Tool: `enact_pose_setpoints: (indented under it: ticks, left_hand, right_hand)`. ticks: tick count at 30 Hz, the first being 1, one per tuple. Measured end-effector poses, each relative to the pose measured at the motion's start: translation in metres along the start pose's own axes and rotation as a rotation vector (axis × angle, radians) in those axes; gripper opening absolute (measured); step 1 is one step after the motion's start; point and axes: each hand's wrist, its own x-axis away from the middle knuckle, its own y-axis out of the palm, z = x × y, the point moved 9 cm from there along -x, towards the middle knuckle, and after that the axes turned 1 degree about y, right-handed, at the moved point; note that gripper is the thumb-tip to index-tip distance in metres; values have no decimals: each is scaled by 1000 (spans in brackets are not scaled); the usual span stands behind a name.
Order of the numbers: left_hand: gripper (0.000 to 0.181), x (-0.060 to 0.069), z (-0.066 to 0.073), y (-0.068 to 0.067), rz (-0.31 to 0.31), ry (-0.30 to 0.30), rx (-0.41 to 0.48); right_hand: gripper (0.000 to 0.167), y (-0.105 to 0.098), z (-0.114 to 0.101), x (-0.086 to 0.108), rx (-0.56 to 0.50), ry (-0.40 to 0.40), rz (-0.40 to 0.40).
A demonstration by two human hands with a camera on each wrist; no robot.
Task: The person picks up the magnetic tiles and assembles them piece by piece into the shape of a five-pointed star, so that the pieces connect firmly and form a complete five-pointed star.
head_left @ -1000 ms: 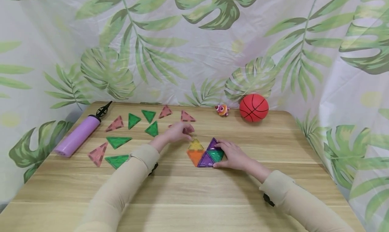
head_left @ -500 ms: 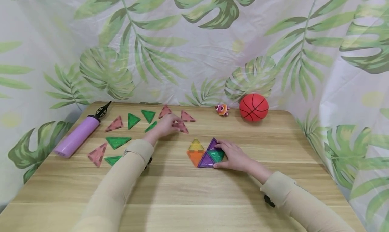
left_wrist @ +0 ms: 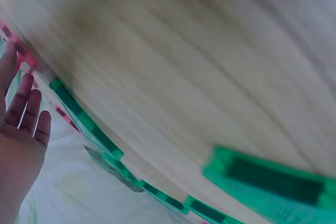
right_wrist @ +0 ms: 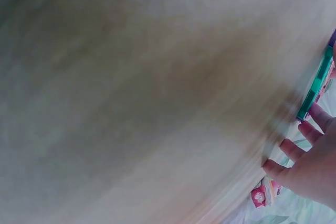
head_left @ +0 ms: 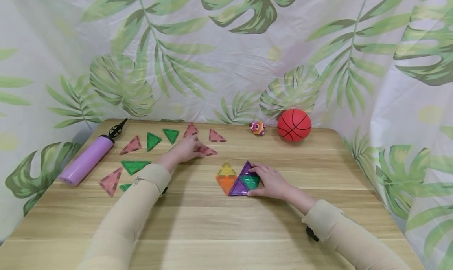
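Note:
In the head view, my left hand reaches to the back of the table, thumb and index finger at a pink triangular magnetic tile. The left wrist view shows the index fingertip against a pink tile; the thumb is out of that view. My right hand holds the right side of a joined group of tiles, thumb at the near corner and fingers at the far side. The group has a yellow tile, an orange tile, a lower purple tile, an upper purple tile and a green tile.
Loose green and pink tiles lie left and behind the left hand. A purple hand pump lies at the left edge. A small toy figure and a red ball stand at the back of the wooden table.
My left hand has moved left from beside the yellow tile to the pink tile, which has since shifted slightly left and turned. The right hand stays at the tile group.

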Motion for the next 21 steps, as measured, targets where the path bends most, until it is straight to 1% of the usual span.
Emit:
enact_pose_setpoints:
  ticks: [4,6,12,17,19,21]
  left_hand:
    - [21,6,-4,-1,-11,22,15]
    - [20,9,-5,-3,-6,38,22]
    - [21,13,-6,-7,21,60,39]
    - [26,14,-6,-5,15,73,29]
    - [30,15,-6,-3,4,68,16]
    - [33,16,-6,-1,-11,54,8]
  right_hand:
    - [79,1,0,-1,-1,-2,-4]
    - [80,1,1,-1,1,2,-6]
    - [82,2,4,-3,10,16,-17]
    - [80,0,2,-9,36,23,-53]
    - [79,-6,0,-14,44,19,-41]
    - [75,-14,-3,-21,39,9,-5]
